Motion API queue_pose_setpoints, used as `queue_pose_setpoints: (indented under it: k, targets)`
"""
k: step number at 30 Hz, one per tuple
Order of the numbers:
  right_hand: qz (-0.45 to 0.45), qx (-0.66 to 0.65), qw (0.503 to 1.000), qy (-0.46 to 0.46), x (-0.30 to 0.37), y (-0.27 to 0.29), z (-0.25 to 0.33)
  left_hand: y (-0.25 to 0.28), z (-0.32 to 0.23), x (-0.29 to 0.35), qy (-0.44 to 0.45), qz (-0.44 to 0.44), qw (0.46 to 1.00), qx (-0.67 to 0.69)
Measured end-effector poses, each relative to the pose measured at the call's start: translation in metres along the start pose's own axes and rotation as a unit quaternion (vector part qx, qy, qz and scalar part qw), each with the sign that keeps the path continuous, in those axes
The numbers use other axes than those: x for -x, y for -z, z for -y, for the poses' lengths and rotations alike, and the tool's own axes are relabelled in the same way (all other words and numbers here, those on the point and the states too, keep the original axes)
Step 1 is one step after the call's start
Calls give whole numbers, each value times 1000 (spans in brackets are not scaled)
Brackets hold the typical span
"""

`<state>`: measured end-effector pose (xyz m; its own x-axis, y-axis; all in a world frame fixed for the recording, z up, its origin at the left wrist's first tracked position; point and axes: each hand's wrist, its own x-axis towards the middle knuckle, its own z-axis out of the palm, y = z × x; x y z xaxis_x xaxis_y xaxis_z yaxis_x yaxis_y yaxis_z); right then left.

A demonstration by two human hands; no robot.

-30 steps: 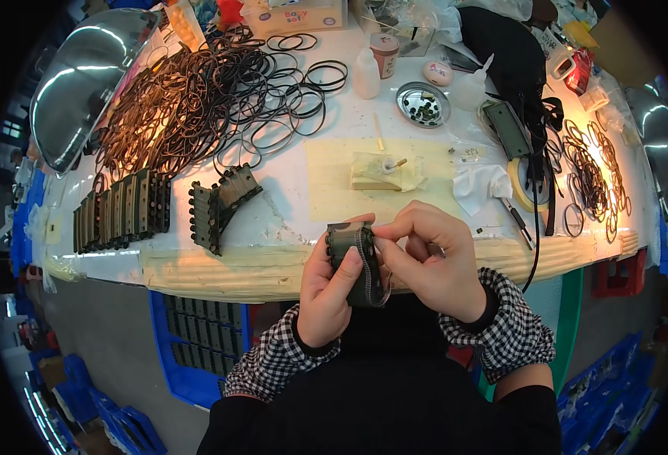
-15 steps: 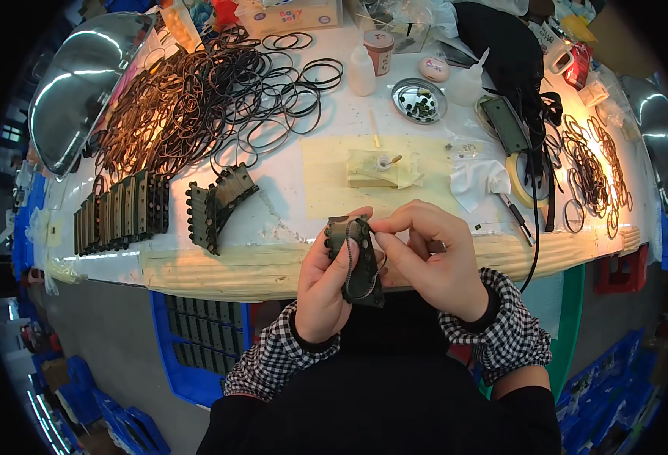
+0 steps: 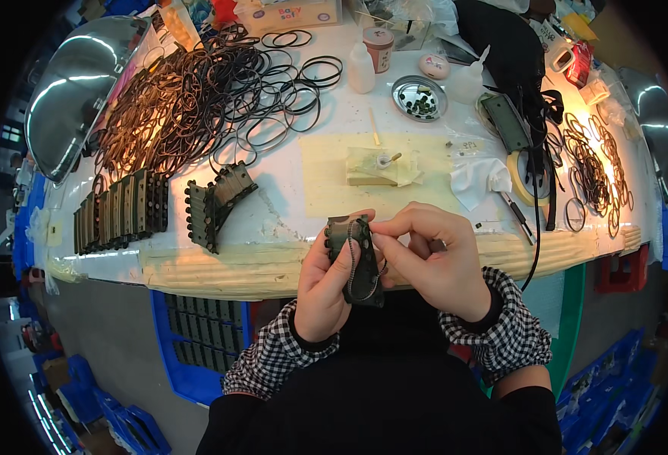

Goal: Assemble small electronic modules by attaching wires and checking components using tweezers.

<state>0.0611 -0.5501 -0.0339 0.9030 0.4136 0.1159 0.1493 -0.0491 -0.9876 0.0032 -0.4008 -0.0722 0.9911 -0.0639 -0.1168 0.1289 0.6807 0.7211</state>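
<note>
My left hand (image 3: 323,292) is wrapped round a dark green plastic casing (image 3: 366,274) with knobbed edges, held tilted above the table's front edge. A thin dark band (image 3: 353,262) with a beaded-looking edge hangs in a loop across the casing's face, and my left thumb lies next to it. My right hand (image 3: 446,262) pinches with thumb and forefinger at the casing's upper right side, where the band runs. Whether the fingertips hold the band or a smaller part is too small to tell.
Black rubber rings (image 3: 197,106) lie heaped at the back left. Similar casings (image 3: 125,208) stand in a row in front, with a few more (image 3: 220,201) beside them. A metal dish (image 3: 419,99) holds small dark parts. A taped block (image 3: 379,168) sits centrally; a blue crate (image 3: 168,356) is below.
Almost nothing differs. My right fingertips have shifted very slightly against the casing's side, and the casing has turned a touch in my left hand.
</note>
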Motion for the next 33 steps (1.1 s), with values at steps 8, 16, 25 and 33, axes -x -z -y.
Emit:
queue_pose_setpoints:
  k: [8, 16, 25, 33]
  targets:
    - [40, -90, 989, -111, -5, 8, 2, 1, 1, 0, -16, 10, 999, -43]
    - [-37, 174, 974, 144, 5, -3, -8, 1, 3, -2, -19, 4, 1000, -24]
    - [-23, -9, 999, -47, 1, -2, -3, 2, 0, -2, 7, 6, 1000, 14]
    - [-28, -6, 999, -23, 2, -5, -4, 7, 3, -2, -5, 26, 1000, 14]
